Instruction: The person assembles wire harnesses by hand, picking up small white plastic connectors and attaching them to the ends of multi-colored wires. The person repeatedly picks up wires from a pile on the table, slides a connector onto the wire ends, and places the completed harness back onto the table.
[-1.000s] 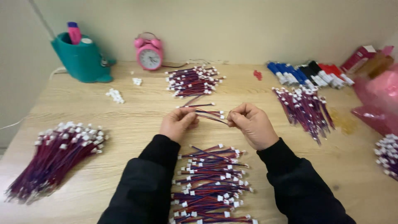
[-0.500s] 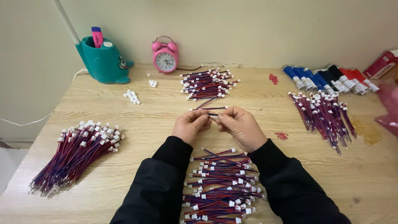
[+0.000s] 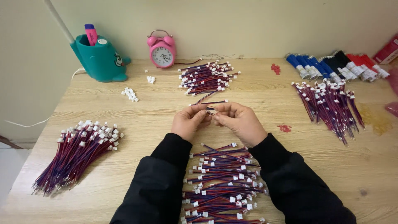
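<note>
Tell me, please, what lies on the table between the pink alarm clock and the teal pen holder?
In the head view, a small cluster of loose white connectors lies between the pink alarm clock and the teal pen holder.

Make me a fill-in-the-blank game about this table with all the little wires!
1. The alarm clock by the wall is coloured ____.
2. The left hand and the right hand hold a short wire between their ____.
3. The highlighter pen stands in a holder coloured ____.
4. The wire pile far out beside the left hand lies on a ____ table.

Missing words: pink; fingertips; teal; wooden
</note>
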